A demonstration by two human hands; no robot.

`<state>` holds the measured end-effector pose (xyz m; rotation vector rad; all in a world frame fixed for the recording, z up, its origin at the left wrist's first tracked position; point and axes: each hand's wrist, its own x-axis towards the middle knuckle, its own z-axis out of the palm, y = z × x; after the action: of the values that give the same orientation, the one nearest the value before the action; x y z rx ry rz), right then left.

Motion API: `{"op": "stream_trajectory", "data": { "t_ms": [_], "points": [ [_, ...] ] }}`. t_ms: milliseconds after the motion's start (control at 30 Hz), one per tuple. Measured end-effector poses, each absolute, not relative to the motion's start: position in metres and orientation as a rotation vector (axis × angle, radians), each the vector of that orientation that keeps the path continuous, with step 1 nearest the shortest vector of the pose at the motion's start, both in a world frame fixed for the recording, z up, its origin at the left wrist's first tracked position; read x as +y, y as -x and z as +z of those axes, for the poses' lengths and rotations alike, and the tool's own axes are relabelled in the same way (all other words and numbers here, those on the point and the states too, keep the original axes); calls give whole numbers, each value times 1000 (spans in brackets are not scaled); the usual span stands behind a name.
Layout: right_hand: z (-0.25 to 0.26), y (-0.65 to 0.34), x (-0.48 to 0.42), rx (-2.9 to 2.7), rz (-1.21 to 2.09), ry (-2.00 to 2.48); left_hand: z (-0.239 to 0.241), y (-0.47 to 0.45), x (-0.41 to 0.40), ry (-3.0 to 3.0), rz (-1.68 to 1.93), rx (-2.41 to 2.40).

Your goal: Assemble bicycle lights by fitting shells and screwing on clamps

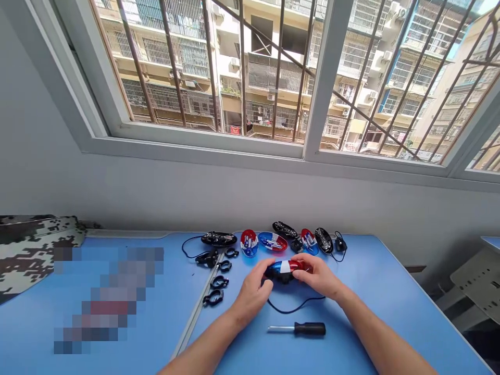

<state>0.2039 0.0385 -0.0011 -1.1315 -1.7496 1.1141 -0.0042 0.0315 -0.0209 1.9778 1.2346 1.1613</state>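
Both my hands hold a small red, white and blue oval device [284, 267] with a black base, just above the blue table [371, 291]. My left hand [252, 291] grips its left end with curled fingers. My right hand [318, 275] wraps its right end. A thin black cable [292, 308] trails from the device across the table toward me. A screwdriver [299, 328] with a black handle lies on the table below my hands, apart from them.
Behind my hands lie red-and-blue oval covers [272, 241], black oval bases [219, 239] and several black clamp rings [219, 282]. Camouflage cloth [27, 245] lies at the far left. A barred window [273, 73] fills the wall. Another table's edge [490, 240] shows at right.
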Motion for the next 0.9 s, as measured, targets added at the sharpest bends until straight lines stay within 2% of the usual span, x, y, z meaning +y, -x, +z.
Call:
{"op": "stream_trajectory", "data": {
  "t_ms": [900],
  "points": [
    [7,-205,35,-1817,1028,1122,-18,5,32,-1887,1331,1213]
  ]
}}
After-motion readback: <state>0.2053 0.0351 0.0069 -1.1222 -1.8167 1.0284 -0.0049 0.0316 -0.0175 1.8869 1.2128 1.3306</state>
